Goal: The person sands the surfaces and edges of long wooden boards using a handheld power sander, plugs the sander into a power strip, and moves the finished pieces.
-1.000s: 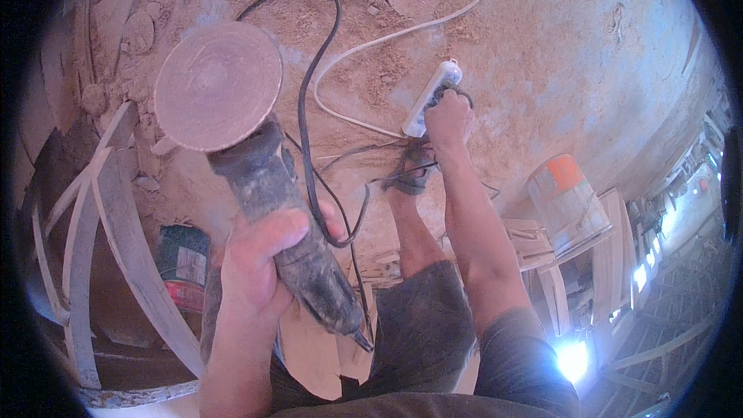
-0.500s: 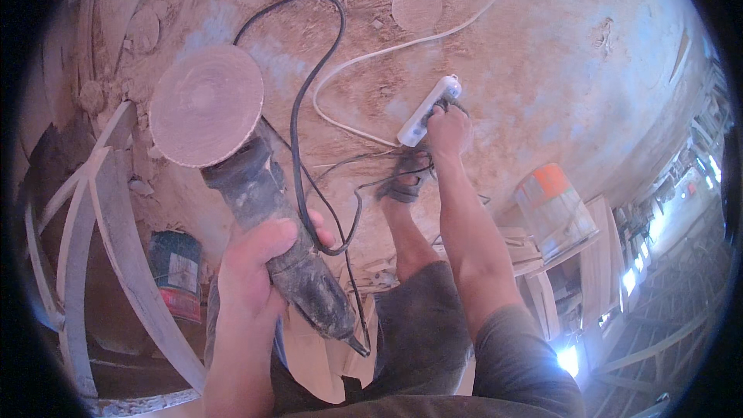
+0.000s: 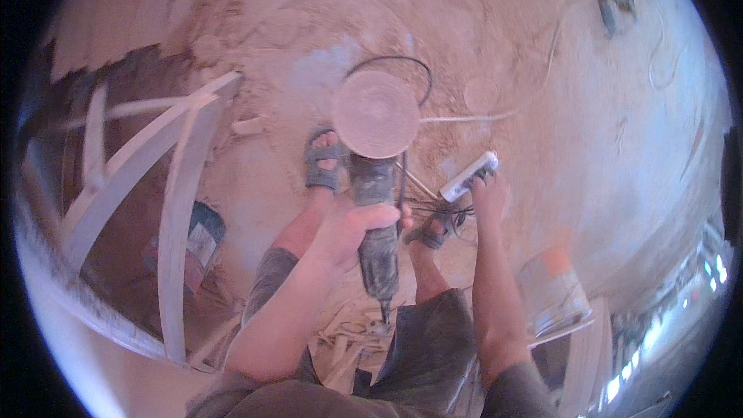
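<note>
My left hand is wrapped around the dark, dusty body of an angle grinder. The grinder points away from me, with its round, dust-coated disc at the far end and its cord end toward me. To the right, my right hand reaches down to a white power strip. Its fingers are closed on a dark plug at the strip; they partly hide it. A black cord loops behind the disc, and more dark cords bunch beside the strip.
Curved pale wooden pieces stand at the left, with a dark bucket behind them. A white-and-orange bucket is at the right. A white cord crosses the dusty floor. My sandalled feet flank the grinder; wood scraps lie near me.
The grinder has swung right and down, and now lies nearly straight ahead between my legs. My view has shifted, bringing my left foot into sight. My right hand stays at the power strip.
</note>
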### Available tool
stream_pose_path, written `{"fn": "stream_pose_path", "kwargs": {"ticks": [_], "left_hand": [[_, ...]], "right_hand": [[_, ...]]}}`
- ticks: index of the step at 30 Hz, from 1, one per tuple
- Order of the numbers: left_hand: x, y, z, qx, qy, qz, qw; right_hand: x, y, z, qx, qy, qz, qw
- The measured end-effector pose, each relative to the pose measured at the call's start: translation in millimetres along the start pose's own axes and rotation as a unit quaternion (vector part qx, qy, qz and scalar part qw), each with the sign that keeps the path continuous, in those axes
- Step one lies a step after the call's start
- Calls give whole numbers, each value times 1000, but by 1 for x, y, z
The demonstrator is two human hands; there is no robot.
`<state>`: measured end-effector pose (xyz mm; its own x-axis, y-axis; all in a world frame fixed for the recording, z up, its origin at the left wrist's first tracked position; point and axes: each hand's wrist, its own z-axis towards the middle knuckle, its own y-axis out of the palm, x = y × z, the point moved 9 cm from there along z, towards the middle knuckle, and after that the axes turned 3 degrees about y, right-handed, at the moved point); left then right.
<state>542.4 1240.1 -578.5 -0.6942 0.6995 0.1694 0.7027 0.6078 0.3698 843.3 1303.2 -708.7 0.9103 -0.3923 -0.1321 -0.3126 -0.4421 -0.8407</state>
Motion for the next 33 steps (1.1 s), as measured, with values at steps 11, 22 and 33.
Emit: {"fn": "stream_pose_path", "kwargs": {"ticks": [11,22,33], "left_hand": [[-1,14,-189,-40,36,-8,999],[206,-50,-412,153,334,10,930],[312,-190,-569,267,457,-30,848]], "right_hand": [[-229,-232,-341,-378,-112,325,859],[-447,-328,-437,-476,-282,167,816],[-755,-399,-662,-113,-682,-2,722]]}}
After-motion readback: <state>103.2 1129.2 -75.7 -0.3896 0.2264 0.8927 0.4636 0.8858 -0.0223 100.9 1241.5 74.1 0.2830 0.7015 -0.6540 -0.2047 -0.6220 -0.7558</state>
